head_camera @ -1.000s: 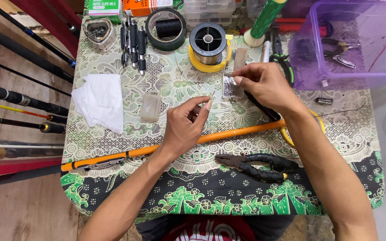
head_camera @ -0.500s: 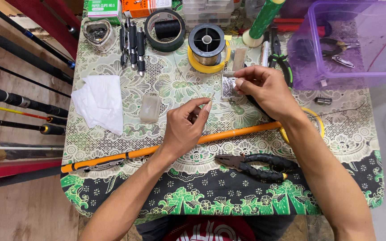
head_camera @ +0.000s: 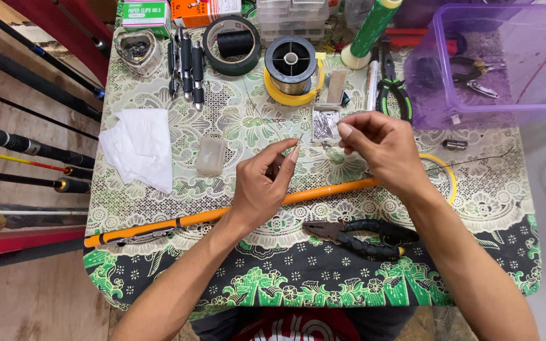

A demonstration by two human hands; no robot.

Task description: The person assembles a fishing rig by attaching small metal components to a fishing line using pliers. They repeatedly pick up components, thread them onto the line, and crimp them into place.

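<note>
A tiny metal piece [head_camera: 301, 136], too small to identify, is sitting near the middle of the frame, pinched between the thumb and forefinger of the left hand [head_camera: 265, 183], whose other fingers are curling in. Just to its right, the right hand [head_camera: 377, 148] is hovering with thumb and fingertips pressed together; whether it is gripping anything cannot be told. Directly above the two hands, a small clear packet [head_camera: 325, 124] of silvery bits is lying on the lace-patterned table [head_camera: 222, 126]. Below the hands, an orange rod [head_camera: 235, 211] is running diagonally from the lower left toward the centre, passing under both wrists. Black-handled pliers [head_camera: 361, 235] are resting near the bottom edge of the table, right of centre. In the upper middle, a spool of line [head_camera: 291, 66] is standing on a yellow base, with a roll of black tape [head_camera: 232, 44] to its left. A white tissue [head_camera: 137, 148] is lying at the left, and a purple plastic tub [head_camera: 494, 63] is filling the upper right corner.
</note>
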